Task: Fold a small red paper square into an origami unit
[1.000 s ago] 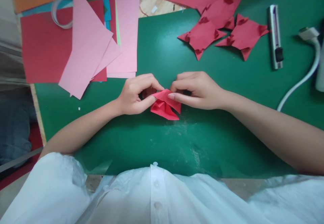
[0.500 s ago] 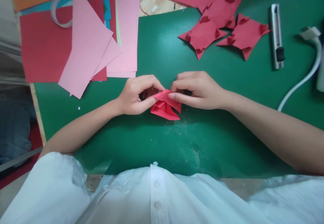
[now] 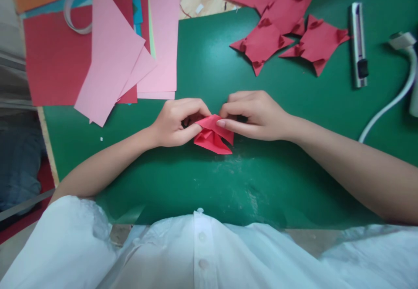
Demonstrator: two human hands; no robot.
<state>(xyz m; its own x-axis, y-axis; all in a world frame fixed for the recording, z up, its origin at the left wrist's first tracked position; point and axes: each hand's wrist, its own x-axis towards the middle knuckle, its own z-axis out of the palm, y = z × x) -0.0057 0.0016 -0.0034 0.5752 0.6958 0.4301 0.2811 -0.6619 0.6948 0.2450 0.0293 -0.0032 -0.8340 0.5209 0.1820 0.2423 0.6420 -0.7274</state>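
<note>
Red paper [image 3: 212, 142] shows creased, pointed flaps between pinching fingers [image 3: 188, 134].

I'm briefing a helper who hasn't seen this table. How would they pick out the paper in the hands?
Find the green mat, then the left hand and right hand near its middle. Both pinch the folded paper, a small red piece with parted flaps. Unlike the pointed red shapes lying farther back, it is held up by fingertips.

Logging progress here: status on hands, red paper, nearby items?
Left hand, right hand: both pinching folded red paper. Paper gapes at right end. Pink sheets beyond left hand; utility knife off to right.
</note>
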